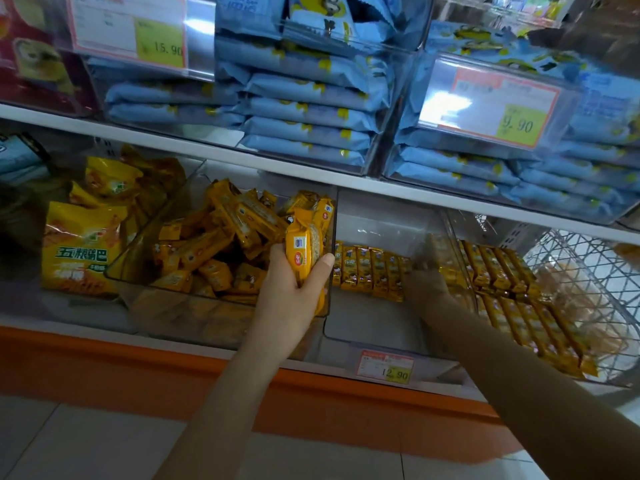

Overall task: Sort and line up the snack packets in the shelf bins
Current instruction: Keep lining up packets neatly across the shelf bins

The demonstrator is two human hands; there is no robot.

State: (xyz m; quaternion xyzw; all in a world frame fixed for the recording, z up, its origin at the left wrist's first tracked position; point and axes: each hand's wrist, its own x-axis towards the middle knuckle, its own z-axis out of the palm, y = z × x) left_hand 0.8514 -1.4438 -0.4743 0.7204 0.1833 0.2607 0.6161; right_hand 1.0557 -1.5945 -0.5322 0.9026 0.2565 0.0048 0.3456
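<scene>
My left hand [294, 289] grips a small stack of yellow snack packets [304, 249] upright at the right wall of a tilted clear bin [145, 251]. That bin holds a jumbled heap of the same yellow packets [221, 244]. My right hand [427, 277] reaches into the clear middle bin [377, 323] on the lower shelf, its fingers at the right end of a neat row of yellow packets [369, 271]; the hand is blurred, so its grasp is unclear. More yellow packets [512, 289] lie lined up in rows to the right.
Clear bins of stacked blue packets [308, 123] fill the upper shelf, with price tags [495, 105] clipped on front. Large yellow bags [81, 247] stand at the lower left. A wire basket [585, 292] sits at the far right. An orange shelf base [138, 368] runs below, above a tiled floor.
</scene>
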